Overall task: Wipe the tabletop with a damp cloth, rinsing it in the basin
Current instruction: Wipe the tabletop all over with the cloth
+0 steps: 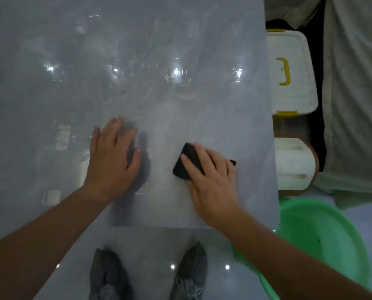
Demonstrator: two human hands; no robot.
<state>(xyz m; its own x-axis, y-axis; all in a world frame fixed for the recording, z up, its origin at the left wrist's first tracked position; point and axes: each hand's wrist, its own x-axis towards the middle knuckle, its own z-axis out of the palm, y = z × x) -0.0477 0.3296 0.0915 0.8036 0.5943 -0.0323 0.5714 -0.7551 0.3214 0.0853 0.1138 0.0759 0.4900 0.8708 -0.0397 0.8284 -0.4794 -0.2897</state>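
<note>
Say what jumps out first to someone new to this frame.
The two hands on the glossy grey tabletop: the right hand presses flat on a dark cloth near the table's right edge, and the left hand lies spread on the bare surface beside it. Next, the bright green basin at lower right, off the table's near corner, partly behind the right forearm.

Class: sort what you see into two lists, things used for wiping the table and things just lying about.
In use: black cloth, glossy grey tabletop, green plastic basin, right hand.
Lying about: white plastic box with yellow handle, white ribbed plastic object.
</note>
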